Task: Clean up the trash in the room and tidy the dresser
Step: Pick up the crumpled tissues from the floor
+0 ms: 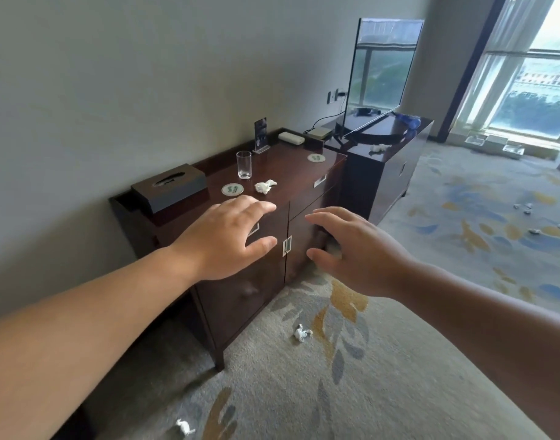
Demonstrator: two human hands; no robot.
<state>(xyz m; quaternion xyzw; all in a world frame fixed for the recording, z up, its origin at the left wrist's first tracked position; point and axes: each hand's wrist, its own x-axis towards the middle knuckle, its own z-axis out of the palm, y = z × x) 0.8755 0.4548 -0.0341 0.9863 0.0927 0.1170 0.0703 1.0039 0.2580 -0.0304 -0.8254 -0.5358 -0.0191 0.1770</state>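
A dark wooden dresser (291,173) stands against the wall. On its top lie a crumpled white tissue (265,186), a clear glass (243,164), two round green-and-white coasters (232,189) (316,158), a dark tissue box (171,185), a small upright card stand (260,134) and a white remote (291,137). More crumpled tissues lie on the carpet (302,333) (184,427). My left hand (231,236) and my right hand (358,249) reach forward in front of the dresser, fingers spread, holding nothing.
A lower TV cabinet (393,160) to the right carries a flat screen (380,71) and another tissue (377,148). Several paper scraps (526,208) dot the patterned carpet far right. A large window (532,71) fills the far wall.
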